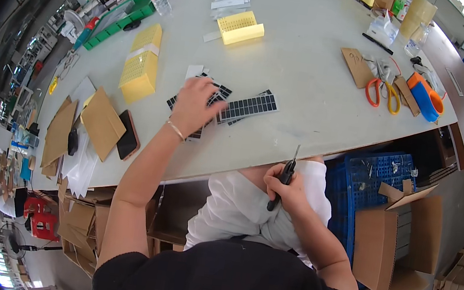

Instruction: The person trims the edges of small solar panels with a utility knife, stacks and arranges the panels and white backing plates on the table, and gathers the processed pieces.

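Note:
My left hand [194,107] rests flat with spread fingers on a pile of small dark gridded panels [212,102] lying on the grey table [300,83]. A longer strip of the same dark panels [249,107] lies just to the right of that hand. My right hand [286,189] is down at the table's near edge, over my lap, closed around a black-handled tool with a thin metal tip [286,173] that points up.
A tall yellow perforated box [141,64] stands left of the panels, and a smaller one [241,27] farther back. A phone [128,134] and brown envelopes [102,122] lie at left. Orange and yellow scissors [383,89] lie at right. A blue crate [372,179] and cardboard boxes [405,240] sit beside me.

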A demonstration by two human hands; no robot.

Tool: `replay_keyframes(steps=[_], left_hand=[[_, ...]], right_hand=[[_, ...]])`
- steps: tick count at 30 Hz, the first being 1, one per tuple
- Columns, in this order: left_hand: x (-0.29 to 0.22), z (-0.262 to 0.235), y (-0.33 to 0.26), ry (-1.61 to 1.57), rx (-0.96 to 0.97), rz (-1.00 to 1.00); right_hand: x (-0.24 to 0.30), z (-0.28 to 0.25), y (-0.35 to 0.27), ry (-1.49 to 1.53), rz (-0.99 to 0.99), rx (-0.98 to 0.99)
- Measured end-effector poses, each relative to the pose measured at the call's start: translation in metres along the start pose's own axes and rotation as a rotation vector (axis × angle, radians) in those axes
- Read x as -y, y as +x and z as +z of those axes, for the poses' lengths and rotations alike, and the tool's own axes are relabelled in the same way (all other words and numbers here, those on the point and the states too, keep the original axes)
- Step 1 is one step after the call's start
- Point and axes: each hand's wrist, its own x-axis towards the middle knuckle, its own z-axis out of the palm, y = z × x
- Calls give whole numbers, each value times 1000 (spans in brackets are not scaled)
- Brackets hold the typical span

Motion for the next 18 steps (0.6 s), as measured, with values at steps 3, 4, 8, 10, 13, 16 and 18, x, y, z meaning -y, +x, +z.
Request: replay_keyframes(steps=[3, 4, 8, 10, 13, 16, 18], left_hand=[[-30, 11, -1, 150, 122, 127], [-30, 11, -1, 146, 121, 124], [-28, 11, -1, 107, 297, -16], [-31, 10, 0, 76, 164, 64], [-39, 0, 1, -75, 170, 44], [-45, -16, -3, -282, 218, 84], [-50, -27, -7, -406, 272, 69]], right_hand=[[-4, -1, 0, -14, 0, 3], [-5, -1, -1, -8, -7, 10], [-8, -1, -5, -16, -4, 6], [-9, -2, -6, -44, -13, -4], [-9, -3, -5, 35, -48, -28], [-8, -4, -6, 128, -107, -68], [-4, 0, -3, 126, -208, -155]])
